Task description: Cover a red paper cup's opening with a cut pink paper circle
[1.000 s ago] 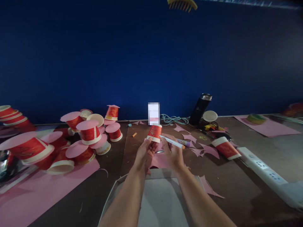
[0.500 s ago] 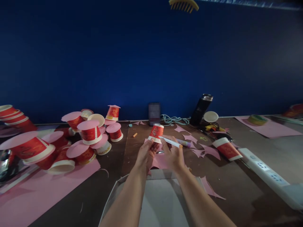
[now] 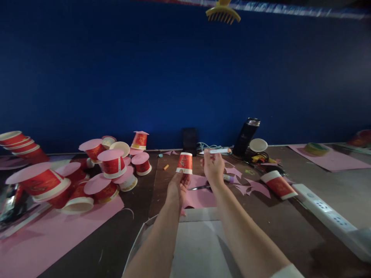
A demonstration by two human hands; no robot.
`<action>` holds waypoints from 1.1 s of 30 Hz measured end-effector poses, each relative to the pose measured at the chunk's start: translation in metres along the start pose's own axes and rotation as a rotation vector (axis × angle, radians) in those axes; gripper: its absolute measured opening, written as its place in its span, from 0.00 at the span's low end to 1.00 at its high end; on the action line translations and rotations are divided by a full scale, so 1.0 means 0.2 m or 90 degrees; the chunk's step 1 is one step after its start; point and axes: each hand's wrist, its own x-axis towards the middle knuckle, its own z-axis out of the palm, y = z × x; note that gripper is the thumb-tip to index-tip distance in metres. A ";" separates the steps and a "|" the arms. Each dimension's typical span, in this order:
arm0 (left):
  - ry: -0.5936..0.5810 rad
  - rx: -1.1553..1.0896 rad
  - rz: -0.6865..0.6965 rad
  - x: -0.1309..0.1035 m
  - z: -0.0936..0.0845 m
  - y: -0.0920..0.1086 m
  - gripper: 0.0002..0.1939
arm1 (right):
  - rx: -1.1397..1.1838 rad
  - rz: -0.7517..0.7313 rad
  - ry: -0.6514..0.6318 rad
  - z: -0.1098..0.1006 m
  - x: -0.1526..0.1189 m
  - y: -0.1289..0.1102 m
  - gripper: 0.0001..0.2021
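Cup [image 3: 184, 163] x1, upside down, in L hand [image 3: 177, 188] fingers; pen [image 3: 216, 151] x1 pinched in R hand [image 3: 213, 168] fingers

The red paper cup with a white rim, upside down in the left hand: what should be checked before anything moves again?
1. Red paper cup gripped in the left hand: ok, the fingers hold it near its rim.
2. White pen with an orange end secure in the right hand: ok.
3. Pen apart from the cup: ok, there is a gap.
4. Pen uncapped: cannot tell, too small to make out.
5. Brown tabletop free of clutter near the hands: not ok, torn-looking pink paper scraps and a metal blade lie close by.
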 end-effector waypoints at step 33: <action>-0.002 -0.041 0.000 0.03 -0.03 0.00 0.01 | -0.340 -0.085 -0.186 0.13 0.32 0.06 0.17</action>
